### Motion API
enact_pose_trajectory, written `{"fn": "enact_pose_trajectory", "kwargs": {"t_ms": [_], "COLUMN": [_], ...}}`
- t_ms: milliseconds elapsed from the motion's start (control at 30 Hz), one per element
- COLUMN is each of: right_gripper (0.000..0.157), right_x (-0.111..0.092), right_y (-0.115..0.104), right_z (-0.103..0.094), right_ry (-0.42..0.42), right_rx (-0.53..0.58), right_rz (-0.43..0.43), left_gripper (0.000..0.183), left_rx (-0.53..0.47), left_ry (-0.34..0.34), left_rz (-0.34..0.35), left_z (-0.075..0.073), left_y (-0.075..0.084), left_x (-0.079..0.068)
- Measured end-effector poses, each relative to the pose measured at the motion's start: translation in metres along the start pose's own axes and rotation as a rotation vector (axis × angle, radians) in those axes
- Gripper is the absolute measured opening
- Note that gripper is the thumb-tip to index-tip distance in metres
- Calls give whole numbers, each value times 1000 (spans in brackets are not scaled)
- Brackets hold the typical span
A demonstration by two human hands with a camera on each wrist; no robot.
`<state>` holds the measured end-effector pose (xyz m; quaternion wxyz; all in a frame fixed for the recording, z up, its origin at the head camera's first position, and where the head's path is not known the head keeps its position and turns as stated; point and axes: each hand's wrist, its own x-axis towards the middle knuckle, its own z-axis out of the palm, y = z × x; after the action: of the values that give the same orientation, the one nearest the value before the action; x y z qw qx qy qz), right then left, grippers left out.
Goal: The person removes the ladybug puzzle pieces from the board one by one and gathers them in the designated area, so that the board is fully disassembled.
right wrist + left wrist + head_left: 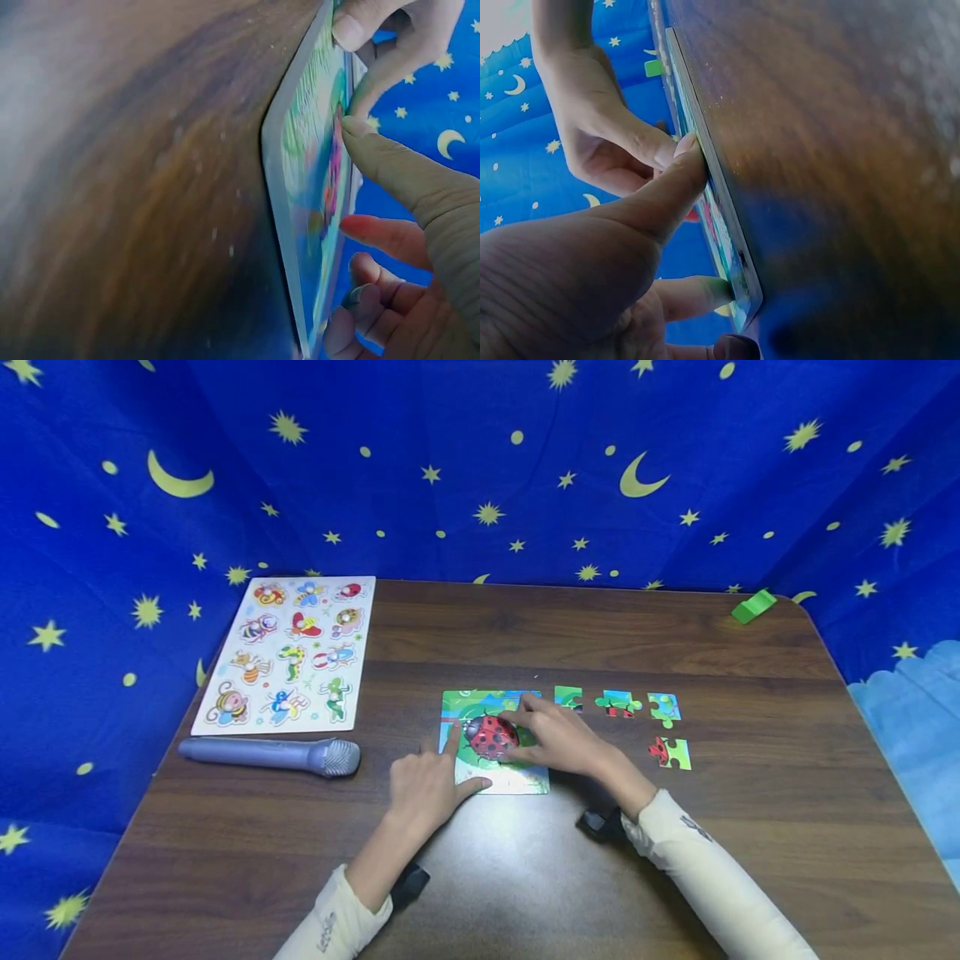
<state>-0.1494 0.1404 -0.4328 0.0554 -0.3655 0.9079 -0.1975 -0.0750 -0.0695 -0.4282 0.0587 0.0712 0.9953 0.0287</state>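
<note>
A small square ladybug jigsaw puzzle (517, 782) lies flat at the middle of the table. My left hand (423, 785) rests at its left side, index finger extended on the left border and thumb on the lower edge. In the left wrist view that thumb (671, 184) presses the near rim. From the right, my right hand (558, 739) touches the puzzle face, with thumb and index fingertips spread apart at the right side of the red ladybug picture (491, 737). The right wrist view shows the thumb (397, 169) down on the picture, the other fingers loosely bent.
Several loose jigsaw pieces (619, 703) lie right of the puzzle, one with a red patch (670, 753) nearer me. At the left are an insect peg board (300, 652) and a purple microphone (270, 755). A green block (753, 607) sits at the far right corner, before a blue starry curtain (480, 460).
</note>
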Motion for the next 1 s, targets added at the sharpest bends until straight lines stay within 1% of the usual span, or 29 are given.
{"fn": "enact_pose_trajectory", "kwargs": {"t_ms": [133,300,633,800,933,1000], "right_gripper": [62,65,63,64,64,61], "right_x": [7,10,14,16,16,15], "right_y": [-4,-6,-9,-10,-12,-14], "right_z": [4,6,5,7,9,9], "right_ry": [-17,-36,-58,-47,-19,10], "right_rx": [-11,-21,60,88,68,48], "right_rz": [13,35,76,83,89,80], "left_gripper": [92,92,92,92,93,93], "left_rx": [-2,-1,0,1,0,1], "left_ry": [0,-3,2,6,3,4], "left_rz": [-1,-2,-9,-9,-11,-13], "left_z": [-1,0,0,1,1,1], "left_y": [0,0,-1,-1,0,0], "left_x": [0,0,0,0,1,1]}}
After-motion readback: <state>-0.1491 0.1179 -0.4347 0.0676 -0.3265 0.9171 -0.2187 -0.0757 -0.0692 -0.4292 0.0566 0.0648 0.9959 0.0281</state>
